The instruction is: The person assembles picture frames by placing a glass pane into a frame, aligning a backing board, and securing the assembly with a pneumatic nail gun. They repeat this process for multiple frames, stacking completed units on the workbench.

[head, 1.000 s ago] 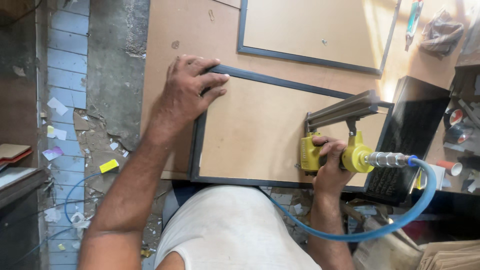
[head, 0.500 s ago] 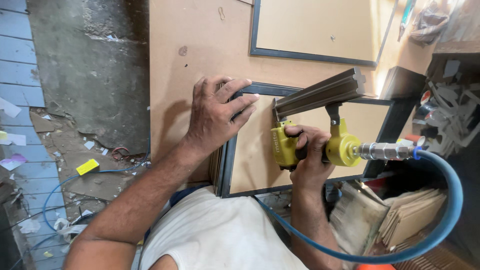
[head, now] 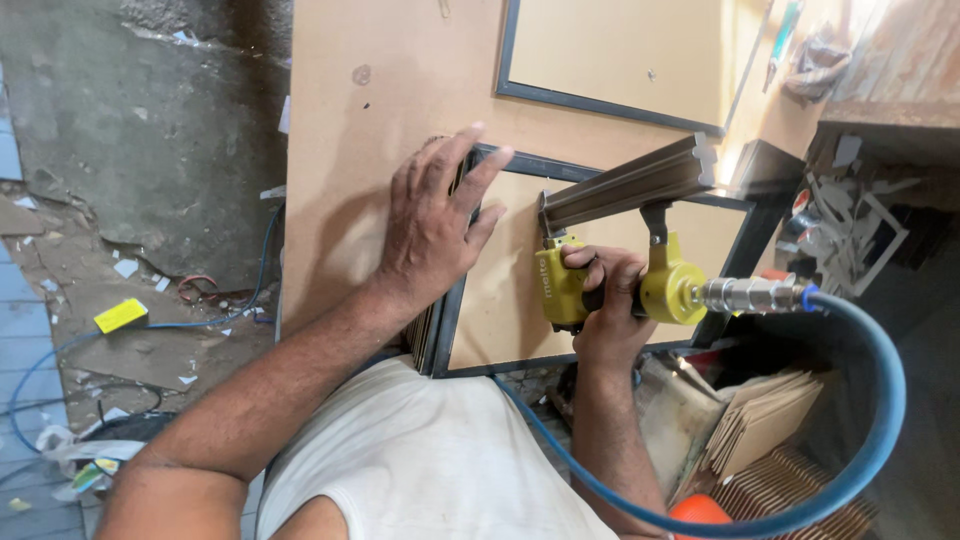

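A yellow pneumatic nail gun [head: 600,285] sits clamped in my right hand [head: 608,312], fingers wrapped round its grip, its long grey magazine [head: 630,188] rising up and away from the knuckles and its nose set on the board backing of a dark picture frame [head: 455,300]. The frame lies face down directly under both hands, on a large brown board worktop [head: 370,120]. From the gun's rear, just outboard of my right hand, a metal coupling [head: 750,294] joins a blue air hose [head: 880,400] that loops down and back past my right forearm.

My left hand [head: 432,232] lies flat and open, fingers spread, holding nothing; its palm presses the frame's far-left rail, with the fingertips over the corner. The gun's nose stands just beside this hand, between the two hands and not touching the left one.

Beyond the gun's magazine, a second dark-edged frame [head: 610,55] rests on the same worktop, well apart from both hands. Below my right wrist sits a stack of brown board pieces [head: 765,420]. Out past my left arm, a yellow slip [head: 121,315] lies on the littered concrete floor [head: 120,150].
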